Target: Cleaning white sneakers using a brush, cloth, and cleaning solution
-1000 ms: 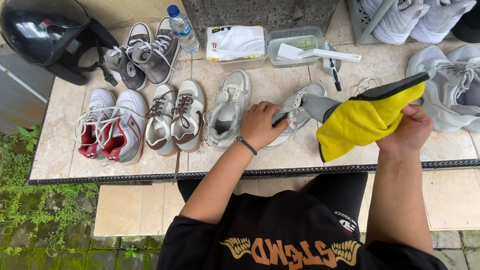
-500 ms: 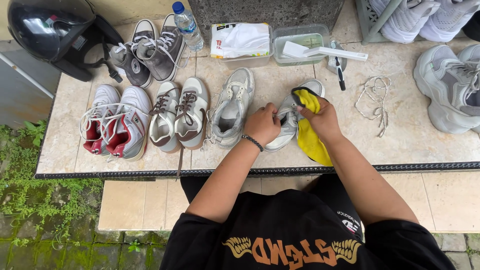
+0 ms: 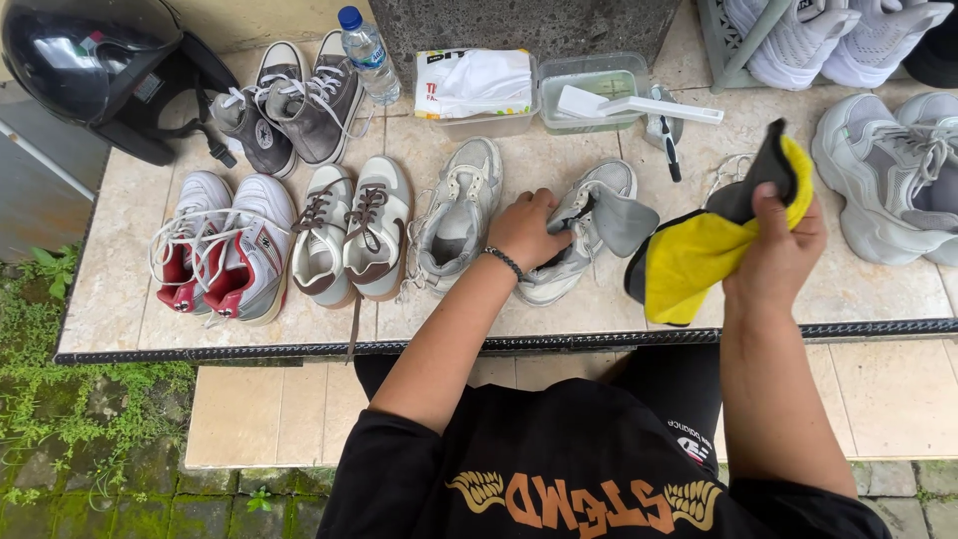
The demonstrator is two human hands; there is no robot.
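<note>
The left hand (image 3: 527,228) rests on a grey shoe (image 3: 584,235) lying on the tiled table (image 3: 120,299), its fingers curled together over the shoe's open collar and pressing it down. The shoe sits near the middle of the table, toe pointing away from the person, its tongue flopped out to the right. Just to its left lies its mate (image 3: 457,218), close beside it but apart from the hand.

The right hand (image 3: 778,245) is lifted above the table's front edge, fingers clamped on a yellow cloth (image 3: 699,262) with a dark backing. The cloth hangs bunched from the hand, one corner sticking up past the fingertips, clear of the grey shoe.

Further left along the table stand a brown-and-white pair (image 3: 349,232) and a red-and-white pair (image 3: 222,245), side by side. Behind them a grey canvas pair (image 3: 294,100) lies next to a black helmet (image 3: 90,65) at the far left corner. A water bottle (image 3: 365,55) stands at the back edge, then a tub with a white bag (image 3: 477,88) and a clear tray (image 3: 589,95) with a white brush (image 3: 639,105) laid across it. At the right, another pale grey pair (image 3: 888,180) sits well apart from the hands, and white shoes (image 3: 828,40) rest on a rack behind.
</note>
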